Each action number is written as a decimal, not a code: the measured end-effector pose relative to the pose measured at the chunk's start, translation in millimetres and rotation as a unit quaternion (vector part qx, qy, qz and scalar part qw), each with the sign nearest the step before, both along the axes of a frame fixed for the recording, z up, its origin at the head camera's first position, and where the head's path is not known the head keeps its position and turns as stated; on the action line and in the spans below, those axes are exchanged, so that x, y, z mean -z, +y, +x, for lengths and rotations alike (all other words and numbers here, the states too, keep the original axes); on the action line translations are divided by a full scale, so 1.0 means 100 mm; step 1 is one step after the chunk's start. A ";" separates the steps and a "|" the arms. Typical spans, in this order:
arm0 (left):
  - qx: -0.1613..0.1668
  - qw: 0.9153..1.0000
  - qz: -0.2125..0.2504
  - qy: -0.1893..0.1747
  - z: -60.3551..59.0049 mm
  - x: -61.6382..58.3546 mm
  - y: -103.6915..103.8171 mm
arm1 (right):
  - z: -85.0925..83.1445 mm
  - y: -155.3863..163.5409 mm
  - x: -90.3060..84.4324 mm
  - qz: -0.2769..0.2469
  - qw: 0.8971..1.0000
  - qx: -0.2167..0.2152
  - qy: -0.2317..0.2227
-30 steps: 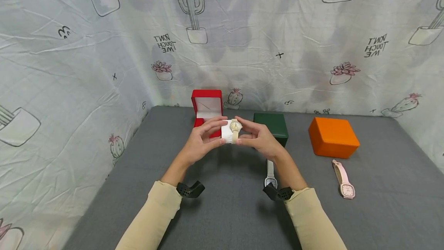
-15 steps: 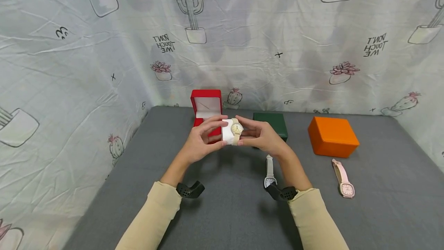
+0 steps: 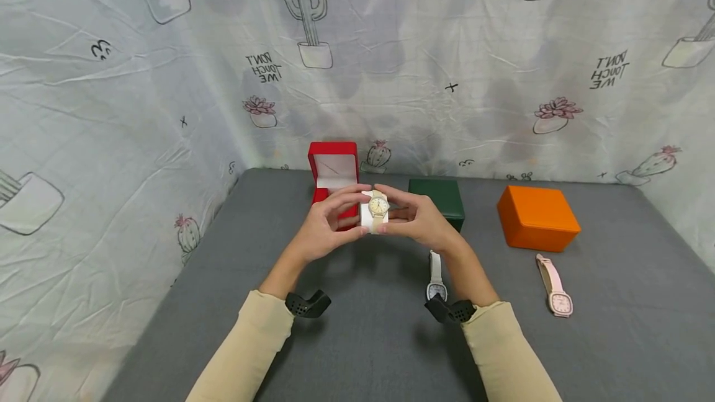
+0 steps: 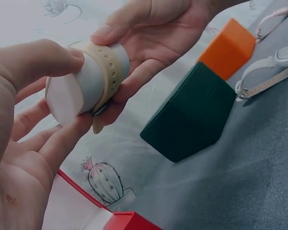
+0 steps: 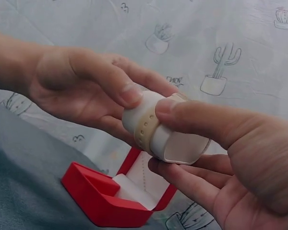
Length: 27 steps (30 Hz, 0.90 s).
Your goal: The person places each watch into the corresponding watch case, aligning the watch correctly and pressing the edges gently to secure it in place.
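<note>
The beige watch (image 3: 378,206) is strapped round a white cushion (image 3: 367,218), and I hold the pair up in the air between both hands, above the grey table (image 3: 357,340) and nearer its far edge than its near one. My left hand (image 3: 326,225) has its thumb and fingers curled round the left end of the cushion, thumb on top and fingers underneath. My right hand (image 3: 416,219) pinches the other end the same way, thumb above and fingers below. In the left wrist view the watch's perforated strap (image 4: 108,72) wraps snugly round the cushion (image 4: 69,93); in the right wrist view the strap (image 5: 146,125) sits between my two thumbs.

Just behind my left hand, toward the far left corner of the table, the red box (image 3: 333,175) stands open with its lid upright and a pale lining inside. To its right along the far edge sits the closed green box (image 3: 437,198), just behind my right hand, and further right the closed orange box (image 3: 536,219). A white watch (image 3: 436,278) lies flat on the table beside my right forearm, near the middle. A pink watch (image 3: 555,286) lies in front of the orange box, toward the right edge.
</note>
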<state>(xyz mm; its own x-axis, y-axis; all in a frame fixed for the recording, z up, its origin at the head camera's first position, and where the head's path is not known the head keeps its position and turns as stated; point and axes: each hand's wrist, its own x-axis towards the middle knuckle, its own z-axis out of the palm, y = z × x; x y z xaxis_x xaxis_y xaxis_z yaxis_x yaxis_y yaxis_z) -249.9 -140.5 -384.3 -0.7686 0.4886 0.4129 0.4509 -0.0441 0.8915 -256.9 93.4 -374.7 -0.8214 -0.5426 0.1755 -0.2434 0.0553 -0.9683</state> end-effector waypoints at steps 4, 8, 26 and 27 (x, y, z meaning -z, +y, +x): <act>-0.011 1.000 -0.006 0.014 -0.01 -0.01 0.02 | -0.01 0.02 -0.01 0.004 1.000 0.009 0.002; -0.016 1.000 -0.004 0.015 -0.01 0.00 0.02 | -0.02 0.04 0.00 0.009 1.000 0.018 0.006; -0.026 0.999 -0.024 0.011 -0.02 0.05 0.02 | -0.02 -0.03 0.06 -0.024 1.000 0.016 -0.007; -0.026 0.999 -0.025 0.011 -0.02 0.06 0.02 | -0.02 -0.03 0.06 -0.024 1.000 0.017 -0.008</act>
<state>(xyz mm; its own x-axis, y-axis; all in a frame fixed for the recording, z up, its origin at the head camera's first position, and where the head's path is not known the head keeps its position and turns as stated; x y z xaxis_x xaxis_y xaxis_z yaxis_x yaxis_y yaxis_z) -251.8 -138.7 -390.2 -0.7840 0.4693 0.4063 0.4711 0.0236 0.8818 -258.8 90.1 -380.7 -0.8424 -0.5053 0.1874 -0.2264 0.0163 -0.9739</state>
